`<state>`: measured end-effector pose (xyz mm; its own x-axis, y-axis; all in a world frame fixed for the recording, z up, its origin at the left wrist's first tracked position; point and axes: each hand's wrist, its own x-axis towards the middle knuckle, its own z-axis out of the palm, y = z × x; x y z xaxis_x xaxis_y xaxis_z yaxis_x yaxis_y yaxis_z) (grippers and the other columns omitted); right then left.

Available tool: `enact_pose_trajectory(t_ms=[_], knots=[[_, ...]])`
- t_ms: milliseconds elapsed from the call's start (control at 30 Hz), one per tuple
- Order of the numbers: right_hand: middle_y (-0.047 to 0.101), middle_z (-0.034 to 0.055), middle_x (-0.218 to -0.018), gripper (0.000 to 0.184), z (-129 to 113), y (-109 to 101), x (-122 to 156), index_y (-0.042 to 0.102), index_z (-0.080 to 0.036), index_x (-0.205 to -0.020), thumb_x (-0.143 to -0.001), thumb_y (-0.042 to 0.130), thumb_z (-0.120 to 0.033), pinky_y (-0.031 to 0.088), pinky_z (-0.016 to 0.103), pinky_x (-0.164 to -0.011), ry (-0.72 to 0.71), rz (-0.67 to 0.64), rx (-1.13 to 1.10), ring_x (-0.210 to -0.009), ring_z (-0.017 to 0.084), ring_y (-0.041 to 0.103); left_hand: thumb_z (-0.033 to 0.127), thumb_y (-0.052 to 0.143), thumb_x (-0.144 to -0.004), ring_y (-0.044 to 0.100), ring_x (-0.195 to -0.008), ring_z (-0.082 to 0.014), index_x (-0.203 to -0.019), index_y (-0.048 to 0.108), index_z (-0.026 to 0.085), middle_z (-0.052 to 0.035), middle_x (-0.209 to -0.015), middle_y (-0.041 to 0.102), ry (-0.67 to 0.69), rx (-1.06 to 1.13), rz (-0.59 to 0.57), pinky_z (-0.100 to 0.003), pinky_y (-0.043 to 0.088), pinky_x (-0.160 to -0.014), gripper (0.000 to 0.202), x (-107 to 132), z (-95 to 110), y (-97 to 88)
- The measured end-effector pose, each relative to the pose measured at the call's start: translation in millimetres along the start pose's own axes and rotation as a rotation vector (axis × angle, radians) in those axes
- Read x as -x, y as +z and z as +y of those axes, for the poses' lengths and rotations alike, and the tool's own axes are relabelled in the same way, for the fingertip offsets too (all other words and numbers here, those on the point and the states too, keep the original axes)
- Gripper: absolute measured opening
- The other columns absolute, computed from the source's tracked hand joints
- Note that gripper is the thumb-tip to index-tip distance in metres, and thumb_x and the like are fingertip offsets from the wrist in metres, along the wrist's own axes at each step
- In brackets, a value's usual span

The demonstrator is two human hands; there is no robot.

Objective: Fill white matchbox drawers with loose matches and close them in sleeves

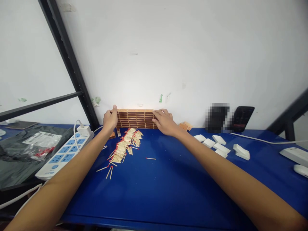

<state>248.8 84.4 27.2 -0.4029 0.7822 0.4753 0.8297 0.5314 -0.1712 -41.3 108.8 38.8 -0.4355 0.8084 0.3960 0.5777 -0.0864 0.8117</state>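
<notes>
A long stack of brown matchboxes [136, 119], set in several rows and columns, stands on the blue tabletop against the wall. My left hand [111, 120] presses its left end, thumb raised at the top corner. Round the right end curl the fingers of my right hand [165, 121], some on the top edge and some on the front. Between my arms lies a heap of loose red-tipped matches [124, 146]. A single match [150, 158] rests apart to the right of the heap. One small box [118, 131] leans near the stack's lower left corner.
At left are a white power strip [64, 153] with a plugged-in charger [84, 131] and a dark plastic bag [14, 160]. Flattened orange card pieces [185, 125] lie behind my right wrist. Several white blocks [221, 148] and a propped phone [243, 118] are at right.
</notes>
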Motion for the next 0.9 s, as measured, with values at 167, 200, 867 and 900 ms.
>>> enact_pose_trajectory(t_ms=[167,200,867,900], knots=[[0.047,0.0153,-0.161,0.055,3.2,4.4,0.0,0.048,-0.018,-0.154,-0.105,0.033,-0.037,0.035,0.065,-0.113,-0.008,-0.013,0.054,-0.147,0.041,0.032,0.080,0.032,-0.094,0.065,-0.108,-0.0410,-0.088,0.059,0.021,-0.0216,-0.109,0.072,-0.004,0.002,-0.003,-0.049,0.048,-0.093,0.065,0.4,-0.5,-0.2],[0.046,0.0151,-0.162,0.056,4.0,5.3,0.0,0.046,-0.018,-0.156,-0.105,0.033,-0.037,0.035,0.065,-0.114,-0.007,-0.018,0.061,-0.148,0.041,0.032,0.082,0.032,-0.093,0.065,-0.107,-0.0410,-0.087,0.059,0.021,-0.0213,-0.108,0.072,-0.003,0.002,0.001,-0.049,0.048,-0.093,0.067,0.2,-0.9,0.0],[0.048,0.0140,-0.161,0.056,4.2,6.9,0.7,0.047,-0.020,-0.157,-0.106,0.032,-0.036,0.034,0.063,-0.115,-0.026,-0.004,0.061,-0.148,0.039,0.033,0.082,0.033,-0.092,0.066,-0.107,-0.0396,-0.086,0.057,0.022,-0.0199,-0.105,0.072,0.012,0.016,0.006,-0.047,0.048,-0.092,0.065,-1.6,-3.7,1.8],[0.047,0.0138,-0.161,0.056,4.6,7.1,0.6,0.047,-0.020,-0.157,-0.106,0.032,-0.036,0.034,0.063,-0.116,-0.028,-0.004,0.060,-0.148,0.039,0.033,0.081,0.033,-0.092,0.066,-0.107,-0.0397,-0.086,0.058,0.022,-0.0201,-0.105,0.072,0.011,0.016,0.006,-0.047,0.048,-0.092,0.065,-1.6,-3.7,1.8]])
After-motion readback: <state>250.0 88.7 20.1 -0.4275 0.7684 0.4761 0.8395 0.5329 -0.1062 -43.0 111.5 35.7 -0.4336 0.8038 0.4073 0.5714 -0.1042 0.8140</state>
